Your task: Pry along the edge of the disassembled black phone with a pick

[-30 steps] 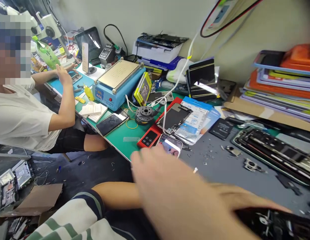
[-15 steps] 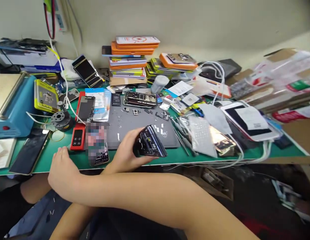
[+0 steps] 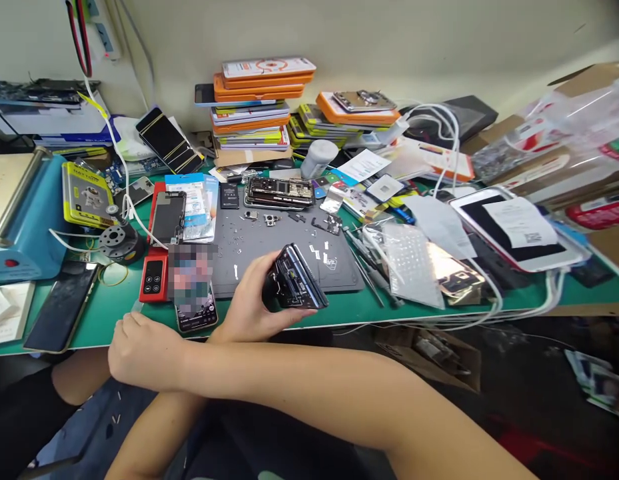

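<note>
A green tabletop (image 3: 104,313) stretched left to right, crowded with repair clutter. At its far left stood a blue heating machine (image 3: 19,227); at the far middle rose a stack of orange and white phone boxes (image 3: 259,100), and to the right lay a white tablet (image 3: 514,230) among white cables. A dark grey work mat (image 3: 284,250) lay in the middle, strewn with small screws and brackets, with an opened phone chassis (image 3: 279,192) at its far edge. The arms crossed at the near edge. The left hand (image 3: 252,303) was closed around an opened dark phone (image 3: 296,280), held tilted over the mat's near edge. The right hand (image 3: 139,350) reached across to the left with its fingers loosely curled, holding nothing visible, just near of a lit phone (image 3: 194,293) lying flat. A red tester box (image 3: 154,275) lay beside that phone, and a black phone (image 3: 62,307) farther left.
</note>
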Tool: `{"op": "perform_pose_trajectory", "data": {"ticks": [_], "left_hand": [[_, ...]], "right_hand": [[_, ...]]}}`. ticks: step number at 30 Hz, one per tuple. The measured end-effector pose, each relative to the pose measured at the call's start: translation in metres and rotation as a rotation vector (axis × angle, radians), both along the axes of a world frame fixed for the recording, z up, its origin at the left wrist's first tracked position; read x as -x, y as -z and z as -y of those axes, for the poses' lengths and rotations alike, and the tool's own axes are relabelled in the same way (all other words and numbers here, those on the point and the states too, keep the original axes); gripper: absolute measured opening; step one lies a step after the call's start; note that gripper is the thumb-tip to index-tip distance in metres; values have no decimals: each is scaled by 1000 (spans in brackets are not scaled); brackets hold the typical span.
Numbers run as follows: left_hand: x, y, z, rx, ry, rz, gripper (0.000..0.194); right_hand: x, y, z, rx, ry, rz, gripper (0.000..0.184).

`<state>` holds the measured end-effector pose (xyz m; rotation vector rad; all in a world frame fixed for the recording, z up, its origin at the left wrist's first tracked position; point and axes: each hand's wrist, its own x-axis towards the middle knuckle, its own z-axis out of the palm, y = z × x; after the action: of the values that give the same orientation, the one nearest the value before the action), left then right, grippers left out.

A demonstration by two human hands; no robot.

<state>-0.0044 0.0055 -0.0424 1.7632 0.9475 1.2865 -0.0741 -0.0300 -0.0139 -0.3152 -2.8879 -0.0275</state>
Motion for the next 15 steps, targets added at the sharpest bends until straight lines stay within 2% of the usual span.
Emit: {"op": "perform_pose_trajectory", "data": {"ticks": [8,11,14,15], "left_hand": [[-1,-2,0,71,20,25,95],[2,3,1,126,-4,61,98],[5,7,4,189,-2,102,98],[6,7,5,208,6,113,98]], "right_hand": [[-8,-15,-5,210,-44,-68,18],[-19,-32,5,257,-15,-155,29],[-54,-59,24,277,58,-232,18],[-71,-69,31,307,168,-323,14]]}}
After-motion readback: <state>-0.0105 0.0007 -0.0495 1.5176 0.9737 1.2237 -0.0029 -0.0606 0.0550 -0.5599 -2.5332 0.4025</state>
